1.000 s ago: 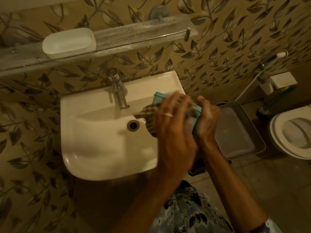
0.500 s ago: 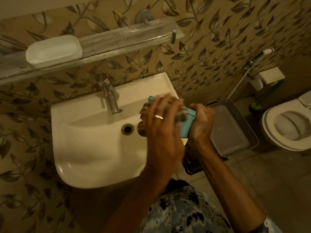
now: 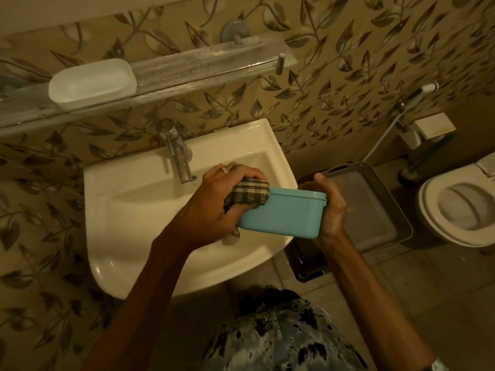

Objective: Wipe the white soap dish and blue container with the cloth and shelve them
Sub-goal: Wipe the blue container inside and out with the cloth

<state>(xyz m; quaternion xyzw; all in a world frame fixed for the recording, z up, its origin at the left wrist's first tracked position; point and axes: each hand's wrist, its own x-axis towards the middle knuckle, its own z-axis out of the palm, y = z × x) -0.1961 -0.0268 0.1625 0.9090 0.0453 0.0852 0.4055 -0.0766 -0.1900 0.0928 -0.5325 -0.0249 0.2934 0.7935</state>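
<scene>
A blue rectangular container (image 3: 285,214) is held level over the right side of the sink. My right hand (image 3: 330,207) grips its right end. My left hand (image 3: 222,199) is closed around a checked cloth (image 3: 247,195) and presses it against the container's left end and rim. The white soap dish (image 3: 91,83) sits on the glass shelf (image 3: 203,66) on the wall above the sink, towards the left.
The white sink (image 3: 150,223) with a metal tap (image 3: 178,153) lies below my hands. A grey plastic tray (image 3: 375,207) stands to the right of the sink over a dark bin. A toilet (image 3: 460,207) is at far right, with a spray hose (image 3: 401,111) on the wall.
My left hand with the cloth has slid from the top of the container to its left end. The container has turned level and its long side now shows.
</scene>
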